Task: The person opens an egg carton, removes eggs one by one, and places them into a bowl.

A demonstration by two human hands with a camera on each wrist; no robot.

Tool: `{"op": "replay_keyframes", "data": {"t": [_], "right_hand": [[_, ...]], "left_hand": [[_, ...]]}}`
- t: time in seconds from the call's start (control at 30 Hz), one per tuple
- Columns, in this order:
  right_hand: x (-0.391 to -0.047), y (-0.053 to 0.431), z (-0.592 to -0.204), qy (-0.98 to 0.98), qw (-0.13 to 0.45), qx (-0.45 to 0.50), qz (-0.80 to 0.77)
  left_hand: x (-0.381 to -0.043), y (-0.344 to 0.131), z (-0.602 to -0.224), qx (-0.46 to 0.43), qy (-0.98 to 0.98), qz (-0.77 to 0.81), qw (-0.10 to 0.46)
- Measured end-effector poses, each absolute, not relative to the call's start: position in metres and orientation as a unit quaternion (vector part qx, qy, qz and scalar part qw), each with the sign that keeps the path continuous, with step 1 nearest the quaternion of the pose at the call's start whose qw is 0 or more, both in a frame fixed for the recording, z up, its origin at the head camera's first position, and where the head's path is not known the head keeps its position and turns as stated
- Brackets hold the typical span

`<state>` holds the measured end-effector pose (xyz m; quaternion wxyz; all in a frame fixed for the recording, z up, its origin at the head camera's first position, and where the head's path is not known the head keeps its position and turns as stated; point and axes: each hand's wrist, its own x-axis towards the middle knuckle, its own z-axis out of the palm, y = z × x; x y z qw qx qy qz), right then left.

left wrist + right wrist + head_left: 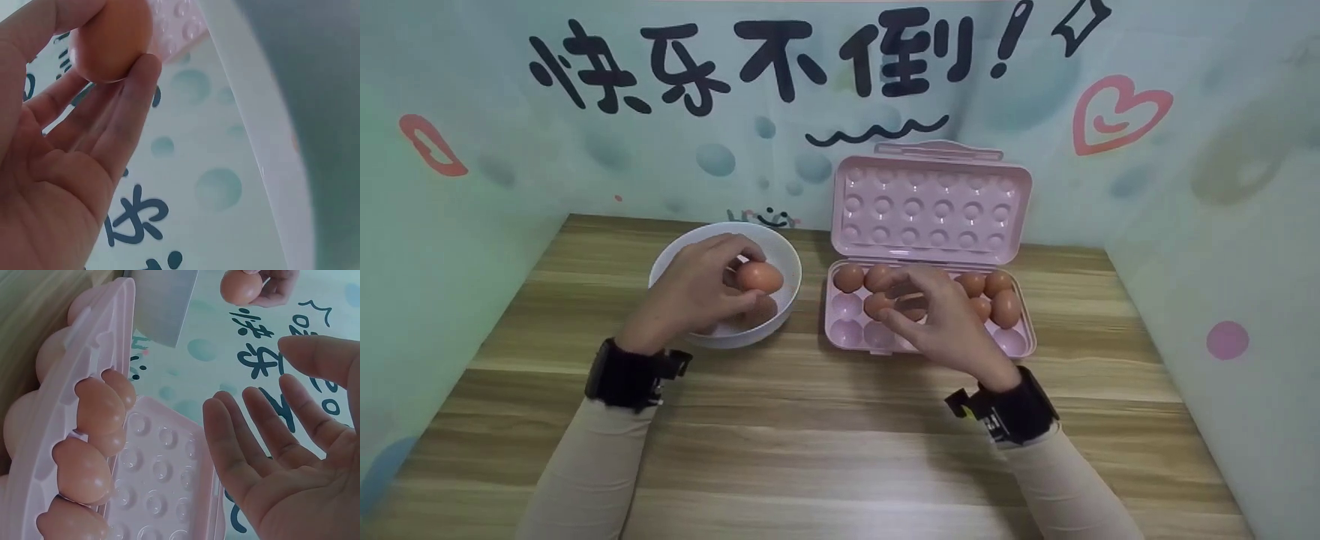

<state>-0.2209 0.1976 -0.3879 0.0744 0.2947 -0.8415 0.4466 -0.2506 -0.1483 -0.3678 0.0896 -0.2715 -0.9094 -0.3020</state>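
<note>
A brown egg (760, 277) is pinched between the thumb and fingers of my left hand (690, 289), over the white bowl (792, 262). Below it, another egg (759, 310) lies in that bowl. In the left wrist view the fingertips grip the held egg (115, 42) at its sides. My right hand (936, 319) is over the pink egg box (846, 335), hiding some of its middle cups. The right wrist view shows this hand (292, 467) with spread fingers and nothing between them, beside the brown eggs (84, 471) seated in the box.
The egg box's lid (930, 206) stands raised against the printed backdrop (675, 165). Several eggs fill the back cups, while some front cups hold none. Bowl and box stand side by side on the wooden table (780, 435), with the backdrop close behind and at both sides.
</note>
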Motion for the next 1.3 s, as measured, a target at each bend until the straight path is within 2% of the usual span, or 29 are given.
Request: {"op": "replay_keyframes", "data": {"t": [0.23, 0.47, 0.83, 1.3], "right_hand": [[-0.225, 0.201, -0.386, -0.858, 0.102, 0.313, 0.395], [-0.228, 0.204, -0.387, -0.873, 0.111, 0.319, 0.351], [-0.227, 0.207, -0.387, -0.884, 0.103, 0.316, 0.328], [-0.226, 0.206, -0.391, -0.885, 0.111, 0.321, 0.318]], "left_hand": [[-0.257, -0.166, -0.363, -0.204, -0.931, -0.301, 0.012], [-0.262, -0.178, -0.372, -0.191, -0.935, -0.298, -0.030], [-0.260, -0.194, -0.377, -0.221, -0.936, -0.272, -0.042], [-0.267, -0.198, -0.371, -0.240, -0.941, -0.222, -0.089]]}}
